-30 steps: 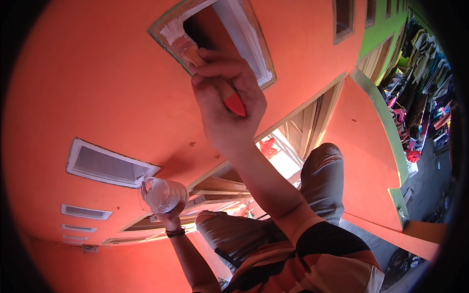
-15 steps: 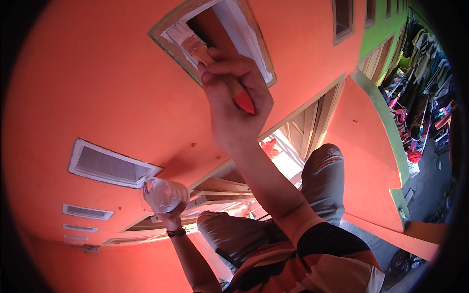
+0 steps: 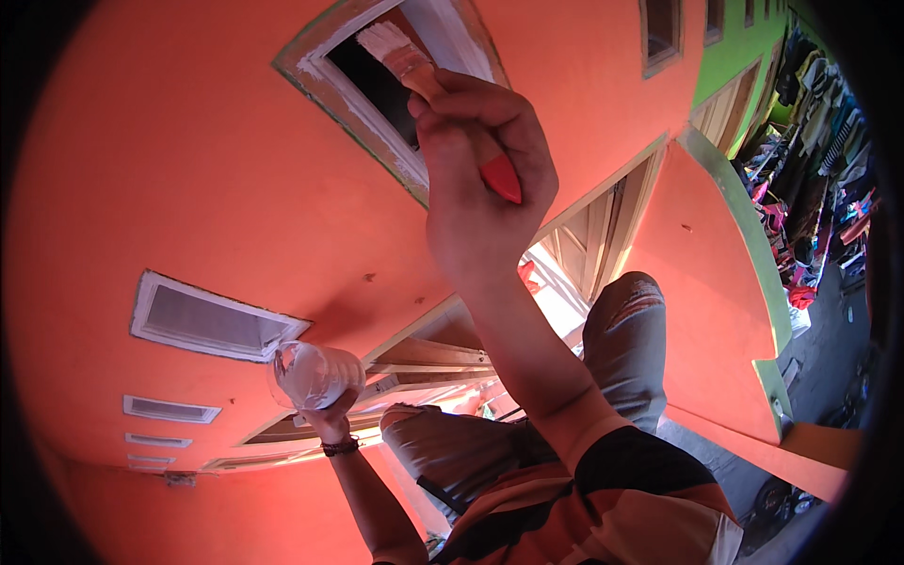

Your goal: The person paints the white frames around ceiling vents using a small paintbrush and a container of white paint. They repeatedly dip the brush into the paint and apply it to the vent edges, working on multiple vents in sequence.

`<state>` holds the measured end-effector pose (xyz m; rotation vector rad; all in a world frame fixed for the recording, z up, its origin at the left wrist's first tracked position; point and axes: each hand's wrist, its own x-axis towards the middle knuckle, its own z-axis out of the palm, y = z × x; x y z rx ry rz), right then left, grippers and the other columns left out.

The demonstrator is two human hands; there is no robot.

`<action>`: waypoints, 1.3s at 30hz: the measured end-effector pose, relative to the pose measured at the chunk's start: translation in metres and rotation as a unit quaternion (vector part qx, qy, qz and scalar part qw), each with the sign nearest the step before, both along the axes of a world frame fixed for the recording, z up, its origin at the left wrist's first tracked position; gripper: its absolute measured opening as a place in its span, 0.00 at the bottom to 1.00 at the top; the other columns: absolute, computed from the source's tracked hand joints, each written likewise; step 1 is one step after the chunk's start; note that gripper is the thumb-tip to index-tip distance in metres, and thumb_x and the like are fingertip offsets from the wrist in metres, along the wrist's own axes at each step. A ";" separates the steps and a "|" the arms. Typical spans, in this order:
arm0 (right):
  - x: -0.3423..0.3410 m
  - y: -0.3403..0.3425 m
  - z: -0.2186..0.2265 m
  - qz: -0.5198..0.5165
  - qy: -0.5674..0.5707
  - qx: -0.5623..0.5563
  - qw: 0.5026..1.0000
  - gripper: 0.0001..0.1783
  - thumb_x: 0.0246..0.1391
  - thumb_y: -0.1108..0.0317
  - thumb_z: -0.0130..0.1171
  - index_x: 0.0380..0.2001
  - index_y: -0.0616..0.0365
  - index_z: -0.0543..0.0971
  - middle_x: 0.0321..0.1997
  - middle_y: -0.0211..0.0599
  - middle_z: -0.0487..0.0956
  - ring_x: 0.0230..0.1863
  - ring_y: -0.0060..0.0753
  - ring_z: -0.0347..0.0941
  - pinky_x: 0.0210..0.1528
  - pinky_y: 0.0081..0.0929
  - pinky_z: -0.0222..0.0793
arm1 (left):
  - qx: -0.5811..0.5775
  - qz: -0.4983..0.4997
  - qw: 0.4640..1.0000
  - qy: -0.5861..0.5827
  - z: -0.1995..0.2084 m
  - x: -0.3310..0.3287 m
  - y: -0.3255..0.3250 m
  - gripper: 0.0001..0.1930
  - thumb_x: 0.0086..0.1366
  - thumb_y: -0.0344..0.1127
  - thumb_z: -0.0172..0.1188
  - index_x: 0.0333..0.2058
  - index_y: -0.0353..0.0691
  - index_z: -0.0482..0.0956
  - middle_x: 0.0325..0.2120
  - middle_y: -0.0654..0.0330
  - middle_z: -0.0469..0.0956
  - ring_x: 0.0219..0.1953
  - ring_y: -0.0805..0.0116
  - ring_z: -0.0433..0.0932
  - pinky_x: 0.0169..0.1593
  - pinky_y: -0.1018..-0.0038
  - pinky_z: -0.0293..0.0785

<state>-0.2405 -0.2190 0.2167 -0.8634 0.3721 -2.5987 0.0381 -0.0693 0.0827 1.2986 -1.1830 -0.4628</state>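
Observation:
My right hand (image 3: 490, 169) is closed round the wooden handle of a paintbrush (image 3: 424, 80) with a red tip. White paint coats its bristles, which stand in front of the dark opening of a small window frame (image 3: 358, 122). That frame carries white paint on its inner edges, with brown and green along its outer border. Lower on the left, my left hand (image 3: 331, 414) grips a clear plastic container (image 3: 315, 375) holding white paint. The container is beside the corner of a white-edged vent window (image 3: 217, 315) in the orange wall.
Several smaller vent windows (image 3: 169, 409) follow at the lower left. Wooden doors or shutters (image 3: 433, 358) lie below the wall openings, near my knees (image 3: 626, 330). A green-edged orange partition (image 3: 716, 273) curves at the right; beyond it hang many clothes (image 3: 815, 132).
My right hand has moved right and slightly down, and the brush bristles have come off the frame's left edge to over the opening. My left hand with the container has hardly moved.

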 end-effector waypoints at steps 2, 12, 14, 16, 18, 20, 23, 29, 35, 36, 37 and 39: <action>0.009 -0.007 0.005 -0.018 -0.003 -0.005 1.000 0.09 0.44 0.84 0.56 0.30 0.61 0.76 0.40 0.41 0.77 0.31 0.28 0.75 0.35 0.24 0.71 | -0.003 0.003 1.000 -0.004 0.000 -0.002 -0.001 0.62 0.26 0.28 0.66 0.68 0.46 0.52 0.56 0.62 0.65 0.59 0.59 0.66 0.66 0.58 0.60; 0.012 -0.004 0.002 -0.038 0.030 0.019 0.999 0.07 0.52 0.83 0.54 0.34 0.64 0.76 0.42 0.38 0.78 0.35 0.18 0.73 0.39 0.16 0.68 | 0.002 -0.008 1.000 0.004 0.002 -0.001 -0.001 0.62 0.26 0.28 0.66 0.68 0.46 0.52 0.55 0.62 0.66 0.58 0.60 0.66 0.65 0.60 0.60; 0.014 -0.007 0.008 -0.046 0.021 0.018 0.999 0.06 0.52 0.82 0.54 0.34 0.63 0.75 0.41 0.37 0.79 0.35 0.16 0.72 0.39 0.16 0.68 | 0.010 0.000 1.000 0.003 0.003 -0.004 -0.001 0.62 0.26 0.28 0.66 0.68 0.46 0.51 0.55 0.62 0.66 0.58 0.60 0.66 0.65 0.60 0.60; 0.017 -0.010 0.014 -0.052 0.038 0.017 0.998 0.06 0.52 0.82 0.55 0.34 0.63 0.75 0.39 0.37 0.79 0.35 0.16 0.72 0.39 0.15 0.68 | 0.003 -0.001 1.000 0.001 0.003 -0.005 -0.001 0.62 0.26 0.28 0.66 0.68 0.46 0.51 0.55 0.62 0.66 0.58 0.60 0.66 0.65 0.60 0.61; 0.016 -0.009 0.019 -0.086 0.071 0.010 0.994 0.05 0.52 0.82 0.55 0.34 0.63 0.76 0.37 0.35 0.79 0.34 0.15 0.73 0.39 0.15 0.68 | 0.002 -0.005 1.000 0.002 0.002 -0.004 -0.002 0.62 0.26 0.28 0.66 0.69 0.46 0.51 0.55 0.62 0.66 0.58 0.60 0.66 0.64 0.60 0.61; 0.013 -0.007 0.018 -0.099 0.082 0.019 0.991 0.05 0.52 0.81 0.55 0.34 0.63 0.76 0.36 0.34 0.80 0.33 0.15 0.73 0.39 0.15 0.68 | 0.006 -0.010 1.000 0.007 0.001 -0.002 -0.003 0.62 0.26 0.28 0.67 0.69 0.47 0.51 0.55 0.61 0.66 0.58 0.59 0.66 0.64 0.60 0.61; 0.010 -0.005 0.016 -0.091 0.053 0.035 0.994 0.06 0.49 0.81 0.56 0.32 0.62 0.76 0.31 0.34 0.78 0.31 0.20 0.73 0.36 0.19 0.69 | 0.009 -0.005 1.000 0.013 0.004 -0.005 -0.002 0.62 0.26 0.29 0.67 0.69 0.46 0.51 0.55 0.61 0.66 0.58 0.59 0.66 0.64 0.60 0.61; -0.019 0.003 0.033 -0.042 0.048 0.082 0.995 0.06 0.44 0.78 0.60 0.29 0.62 0.75 0.18 0.31 0.73 0.21 0.19 0.69 0.26 0.20 0.67 | -0.032 -0.028 0.999 -0.022 0.001 0.007 0.000 0.60 0.31 0.27 0.72 0.67 0.41 0.51 0.53 0.58 0.69 0.55 0.61 0.70 0.62 0.62 0.66; -0.078 -0.003 0.046 0.091 0.163 0.037 0.982 0.07 0.54 0.80 0.58 0.36 0.69 0.73 0.32 0.44 0.80 0.33 0.34 0.81 0.38 0.27 0.81 | -0.022 -0.020 0.999 -0.026 0.002 0.006 -0.002 0.61 0.32 0.27 0.72 0.68 0.41 0.47 0.54 0.57 0.68 0.55 0.61 0.69 0.61 0.62 0.67; -0.083 -0.014 0.051 0.116 0.176 0.018 0.977 0.07 0.55 0.79 0.57 0.37 0.66 0.72 0.33 0.41 0.79 0.33 0.30 0.79 0.38 0.25 0.78 | -0.020 -0.022 0.999 -0.020 0.001 0.006 -0.003 0.61 0.32 0.27 0.72 0.68 0.41 0.47 0.54 0.57 0.68 0.55 0.61 0.69 0.61 0.62 0.66; -0.084 -0.021 0.055 0.142 0.188 -0.002 0.972 0.07 0.57 0.79 0.56 0.38 0.63 0.71 0.33 0.38 0.78 0.33 0.26 0.77 0.38 0.23 0.76 | -0.019 -0.022 0.999 -0.016 0.000 0.007 -0.002 0.62 0.31 0.27 0.72 0.68 0.41 0.47 0.54 0.57 0.68 0.55 0.61 0.69 0.61 0.62 0.66; -0.083 -0.022 0.070 0.123 0.227 -0.006 0.966 0.05 0.57 0.80 0.55 0.36 0.63 0.70 0.30 0.36 0.76 0.32 0.24 0.76 0.37 0.21 0.75 | -0.018 -0.023 0.999 -0.016 -0.003 0.011 -0.002 0.62 0.31 0.27 0.73 0.68 0.41 0.48 0.55 0.57 0.67 0.55 0.61 0.69 0.61 0.62 0.66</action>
